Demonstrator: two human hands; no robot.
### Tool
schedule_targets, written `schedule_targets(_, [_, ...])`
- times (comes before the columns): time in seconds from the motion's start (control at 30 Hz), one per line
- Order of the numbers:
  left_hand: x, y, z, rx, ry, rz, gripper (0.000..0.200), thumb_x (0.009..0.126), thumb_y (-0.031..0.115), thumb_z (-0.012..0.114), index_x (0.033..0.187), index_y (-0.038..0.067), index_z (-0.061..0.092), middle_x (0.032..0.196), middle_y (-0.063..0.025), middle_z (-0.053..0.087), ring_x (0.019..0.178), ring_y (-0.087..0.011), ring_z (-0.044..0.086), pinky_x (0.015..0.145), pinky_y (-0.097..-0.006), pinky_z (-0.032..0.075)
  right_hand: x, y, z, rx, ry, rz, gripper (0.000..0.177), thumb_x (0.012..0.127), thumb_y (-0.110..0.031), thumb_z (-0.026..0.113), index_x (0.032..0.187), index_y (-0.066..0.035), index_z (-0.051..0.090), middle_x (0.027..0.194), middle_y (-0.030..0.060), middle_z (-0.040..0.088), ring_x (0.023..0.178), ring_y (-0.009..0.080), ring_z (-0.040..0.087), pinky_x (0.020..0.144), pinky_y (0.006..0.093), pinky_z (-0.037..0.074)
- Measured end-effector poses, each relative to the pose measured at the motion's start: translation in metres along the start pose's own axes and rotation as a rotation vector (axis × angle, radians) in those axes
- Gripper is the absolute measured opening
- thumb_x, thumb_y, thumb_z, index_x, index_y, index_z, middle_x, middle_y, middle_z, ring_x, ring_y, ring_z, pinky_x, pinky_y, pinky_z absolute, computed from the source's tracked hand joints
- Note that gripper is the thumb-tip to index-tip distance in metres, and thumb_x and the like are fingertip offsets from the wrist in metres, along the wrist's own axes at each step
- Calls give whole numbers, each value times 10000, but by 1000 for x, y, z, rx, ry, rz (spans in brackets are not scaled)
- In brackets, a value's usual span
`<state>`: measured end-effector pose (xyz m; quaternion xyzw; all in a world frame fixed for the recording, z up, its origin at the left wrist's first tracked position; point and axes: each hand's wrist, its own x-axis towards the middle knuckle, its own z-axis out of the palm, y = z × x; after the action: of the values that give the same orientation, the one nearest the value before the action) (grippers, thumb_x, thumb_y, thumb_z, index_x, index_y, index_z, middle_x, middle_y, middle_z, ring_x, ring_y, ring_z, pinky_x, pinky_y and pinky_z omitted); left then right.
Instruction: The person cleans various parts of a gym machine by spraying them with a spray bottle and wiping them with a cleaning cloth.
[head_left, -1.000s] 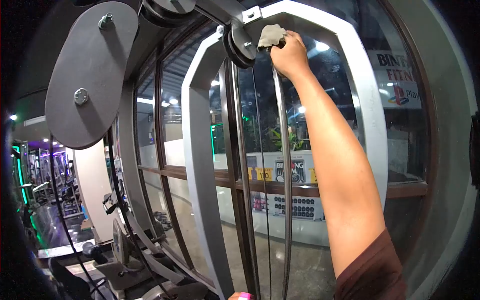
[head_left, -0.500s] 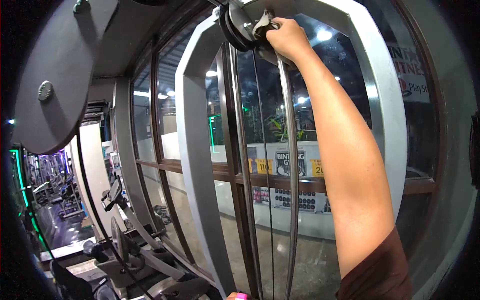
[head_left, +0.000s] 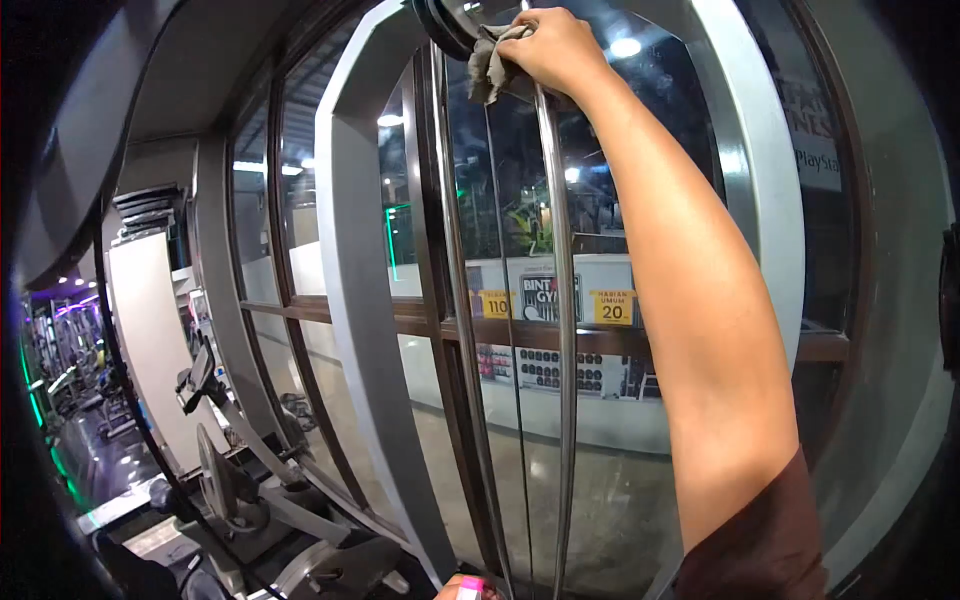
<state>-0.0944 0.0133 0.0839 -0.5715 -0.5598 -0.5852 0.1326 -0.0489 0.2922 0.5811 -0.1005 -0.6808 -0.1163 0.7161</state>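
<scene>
High in the head view, my right hand (head_left: 558,48) is closed around a crumpled grey cloth (head_left: 488,68). The cloth is beside the top of a chrome guide rod (head_left: 559,220), just under a black pulley wheel (head_left: 440,22). A second chrome rod (head_left: 449,220) runs parallel on the left, with a thin dark cable (head_left: 508,300) between the two. At the bottom edge, only a bit of my left hand (head_left: 449,589) shows, closed at a small object with a pink and white top (head_left: 471,586). The rest of that object is out of frame.
A grey metal machine frame (head_left: 350,250) arches around the rods. Behind it stand brown-framed glass panes (head_left: 425,450), with signs visible through them. Exercise machines (head_left: 235,480) fill the lower left, and a dark cable (head_left: 125,350) hangs there.
My right hand and the cloth have shifted slightly left and up in view, and more of the cloth now shows. The whole scene has slid left as the camera turned.
</scene>
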Motion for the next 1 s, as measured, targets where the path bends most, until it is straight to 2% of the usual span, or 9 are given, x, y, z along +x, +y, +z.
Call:
schedule_targets(0.13, [-5,1,-4,11,-20,-35,361,894,321,666,998,-23,640,793,-116,632,717,-302,615,675,-374,500,-3,6,7,-2,-14,14,442,699,-369,750,1091,-165,759,1060,177,730,1003,369,694,949,413,540])
schedule_targets(0.23, [-12,4,-2,-1,-34,-26,365,891,327,669,998,-21,642,794,-112,634,721,-297,619,674,-370,503,-14,4,6,34,48,-17,412,689,-373,750,1037,-154,770,1029,180,733,987,371,696,941,415,543])
schedule_targets(0.37, [-15,3,7,9,-31,28,413,895,390,649,997,-10,636,794,-107,632,722,-295,621,677,-372,502,-31,3,-7,64,12,-32,356,683,-370,738,944,-131,779,960,194,732,963,374,698,923,424,546])
schedule_targets(0.47, [-15,11,8,6,-72,-20,454,898,440,628,1009,0,630,797,-101,630,726,-294,623,682,-377,501,-36,4,-7,88,-7,-2,348,687,-362,730,944,-133,781,955,192,733,959,381,697,925,426,545])
schedule_targets(0.5, [-16,11,8,2,-88,-18,467,898,455,621,1015,2,629,798,-99,629,730,-294,623,684,-378,501,-38,4,-7,67,-27,10,388,696,-361,730,1019,-152,775,1018,186,731,1004,375,690,947,427,537])
schedule_targets(0.6, [-20,14,3,-18,-120,-44,486,896,473,618,1028,5,630,800,-95,630,737,-294,625,689,-380,502,-46,0,-3,-5,24,71,445,712,-362,724,1117,-181,752,1106,179,719,1065,372,676,975,444,523])
schedule_targets(0.7, [-22,17,-4,-14,-101,-48,489,889,470,630,1033,2,633,796,-94,630,738,-296,624,691,-379,503,-48,-2,-7,-46,-79,92,485,726,-366,716,1183,-204,727,1165,175,703,1106,369,663,992,465,513])
schedule_targets(1.0, [-26,20,-20,1,-53,-60,452,879,430,658,1027,3,633,790,-98,627,729,-297,615,682,-375,496,-69,-5,-8,-17,-78,124,391,716,-352,699,1072,-202,755,1070,182,725,1047,399,674,950,473,528])
